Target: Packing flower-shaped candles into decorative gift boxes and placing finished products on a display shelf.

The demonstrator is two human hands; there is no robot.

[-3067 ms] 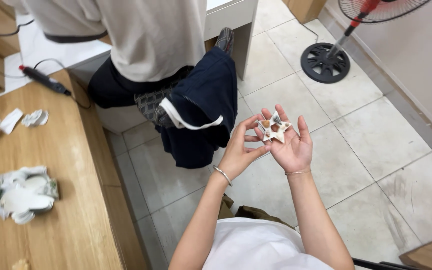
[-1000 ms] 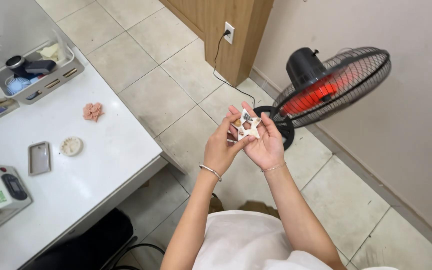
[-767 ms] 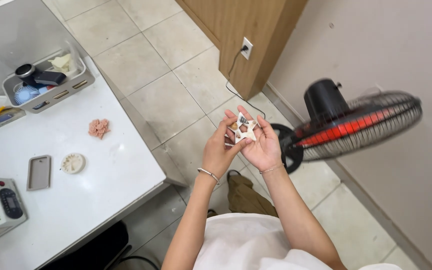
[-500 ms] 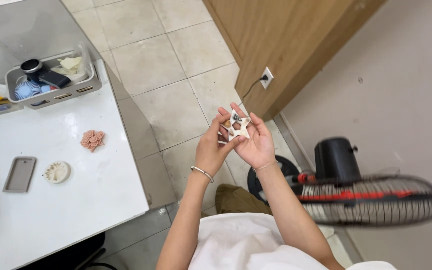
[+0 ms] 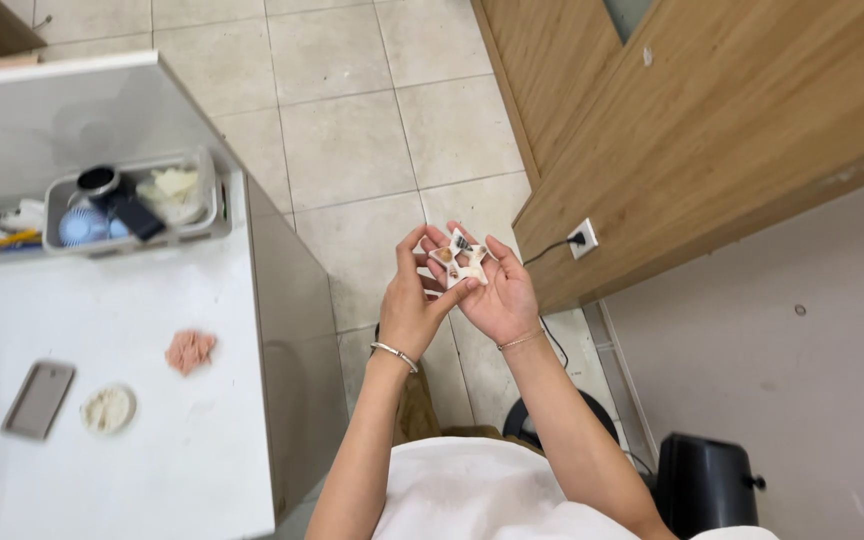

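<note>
The right hand [image 5: 500,295] lay open, palm up, cradling a small white star-shaped piece [image 5: 456,262] on its fingers. The left hand [image 5: 409,300], just beside it, pinched the star's near point. Left of the hands stood a white desk [image 5: 212,460] with a grey tray [image 5: 214,222], a pink lump [image 5: 190,350] and a round cream disc [image 5: 108,408].

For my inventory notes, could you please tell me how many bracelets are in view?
2: a silver bracelet on the wrist of the left hand, and a thin bracelet on the wrist of the right hand.
</note>
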